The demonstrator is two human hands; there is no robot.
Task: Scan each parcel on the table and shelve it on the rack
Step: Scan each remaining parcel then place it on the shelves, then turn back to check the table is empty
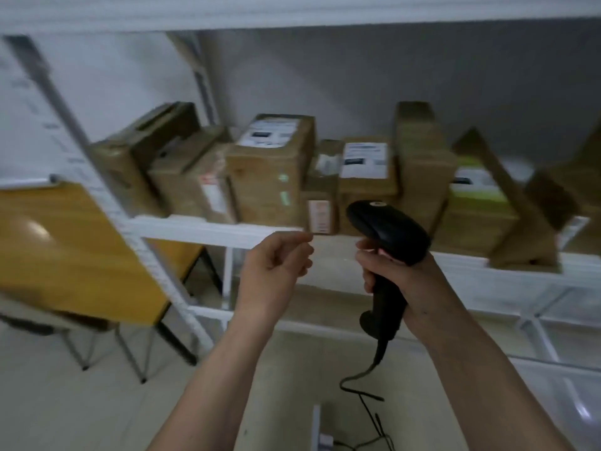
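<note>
Your right hand [395, 278] is wrapped around the grip of a black handheld barcode scanner [388, 252], with its head raised above your knuckles and turned toward the rack. Its black cable [367, 405] drops from the base of the grip and trails down to the floor. Your left hand [276, 265] hangs just beside the scanner, apart from it, fingers loosely curled and holding nothing (thumb and forefinger nearly meet, but nothing shows between them).

Just beyond both hands runs the white front rail of the rack shelf [208, 231], and on that shelf stands a row of cardboard parcels. Nearest your left hand is a tall box with a white label on top [271, 172]; right behind the scanner head sits a smaller labelled box [366, 170], with a small carton [320, 209] low between the two. Further right a box with a green-edged label [474, 203] leans against a tilted one.

Off to your left stands a yellow-topped wooden table [61, 252] on metal legs.
</note>
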